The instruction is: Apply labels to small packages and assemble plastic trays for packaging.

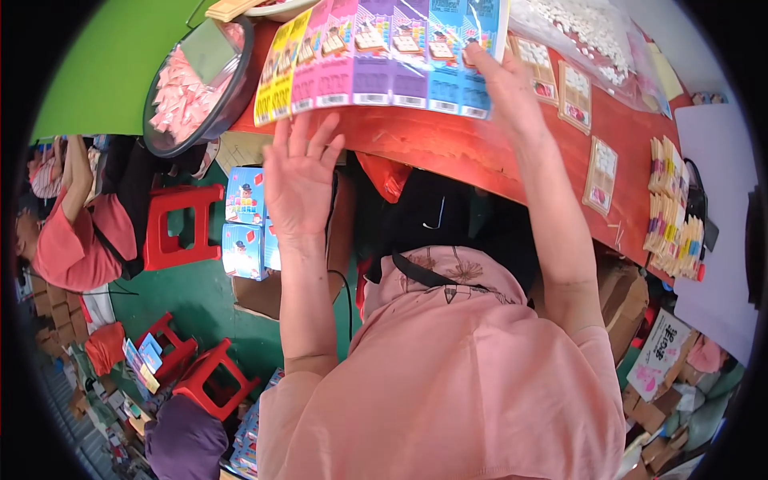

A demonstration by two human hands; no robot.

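Observation:
A glossy printed sheet (376, 56) with yellow, pink, purple and blue panels is held up over the front of the red table. My right hand (508, 92) grips it at its right edge, thumb lying on the printed face. Just below the sheet's lower left edge, my left hand (300, 176) is raised with its palm showing and fingers spread. Its fingertips come close to that edge; whether they touch it I cannot tell. Small wooden trays (574, 98) with white pieces lie right of my right forearm.
On the left, a dark basin (196, 96) holds pink packets. A plastic bag (584, 36) of white pieces lies at the back right of the red table (480, 152). Bundled trays (672, 208) are stacked at its right end. Blue boxes (244, 196), red stools (182, 224) and another person (88, 232) are at left.

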